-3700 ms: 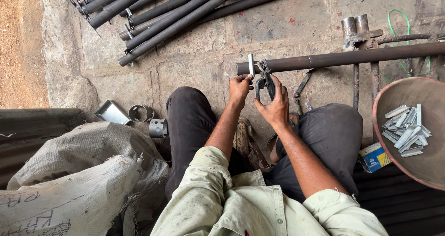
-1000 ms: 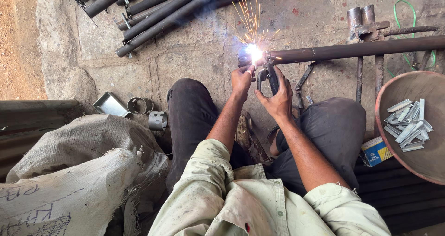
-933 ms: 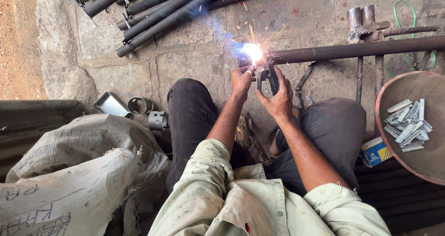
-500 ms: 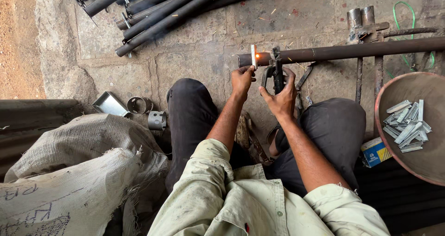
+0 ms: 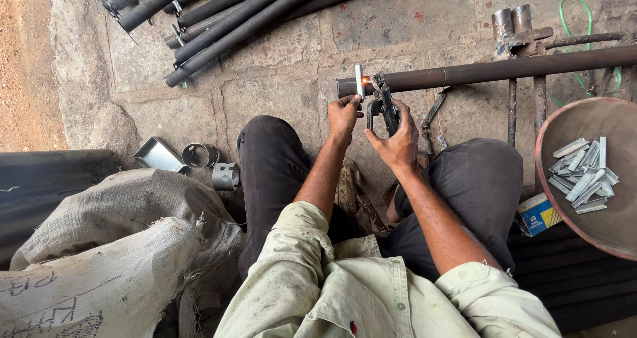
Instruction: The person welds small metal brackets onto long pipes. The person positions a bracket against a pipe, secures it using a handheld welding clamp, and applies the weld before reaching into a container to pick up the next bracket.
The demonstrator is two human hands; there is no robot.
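Pinching metal strip [image 5: 359, 80] with left hand [image 5: 344, 114], right hand [image 5: 397, 141] gripping electrode holder [image 5: 385, 105]

You sit on a stone floor [image 5: 279, 92] made of rough grey slabs. On it, at the top, lies a bundle of dark pipes [image 5: 225, 19]. Near your left knee you have a small metal tray [image 5: 158, 155] and two short metal rings [image 5: 212, 165]. Grey sacks [image 5: 113, 245] lie at the lower left. At the right stands a round pan [image 5: 564, 178] holding flat metal pieces [image 5: 584, 175], with a small box [image 5: 537, 213] beside it.
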